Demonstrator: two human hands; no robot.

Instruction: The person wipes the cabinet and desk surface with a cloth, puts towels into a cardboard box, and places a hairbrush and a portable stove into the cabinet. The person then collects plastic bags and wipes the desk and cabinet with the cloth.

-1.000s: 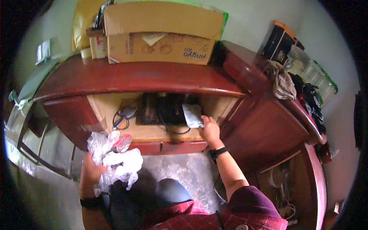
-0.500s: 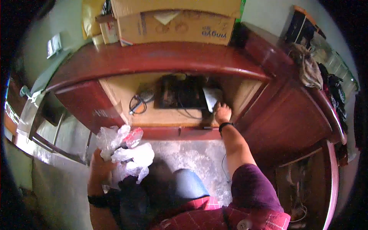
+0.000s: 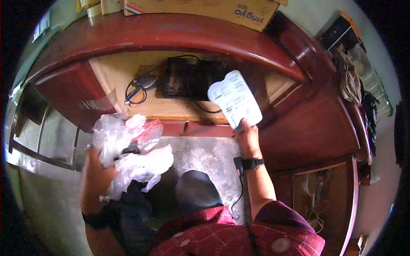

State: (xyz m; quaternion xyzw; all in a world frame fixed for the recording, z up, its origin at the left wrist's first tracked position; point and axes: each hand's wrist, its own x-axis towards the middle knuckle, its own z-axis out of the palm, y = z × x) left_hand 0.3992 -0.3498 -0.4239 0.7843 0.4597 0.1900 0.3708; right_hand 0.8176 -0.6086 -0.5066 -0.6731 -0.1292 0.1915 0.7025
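Observation:
My right hand (image 3: pixel 249 137) grips the lower edge of a flat white package (image 3: pixel 235 100) with rounded corners and small print. It is held up in front of the cabinet opening, thumb on the printed face. At the left, my left hand (image 3: pixel 100 173) is closed round a bunch of crumpled plastic bags (image 3: pixel 143 164), clear and white with some red print. The bags hide most of its fingers. Behind the package, inside the cabinet, lies a dark box-like object (image 3: pixel 188 79) with a cable. Left of it is a shower head (image 3: pixel 147 80) with a looped black cord.
The dark red cabinet (image 3: pixel 162 36) curves across the view, with a cardboard box (image 3: pixel 205 12) on top. Cloths and bags (image 3: pixel 350 81) hang at the right. Another open compartment (image 3: pixel 320 194) is at the lower right, above the grey floor (image 3: pixel 213 153).
My right hand has drawn the white package out of the cabinet and raised it, turned to show its printed side. My left hand still holds the bags, and the view has tilted down.

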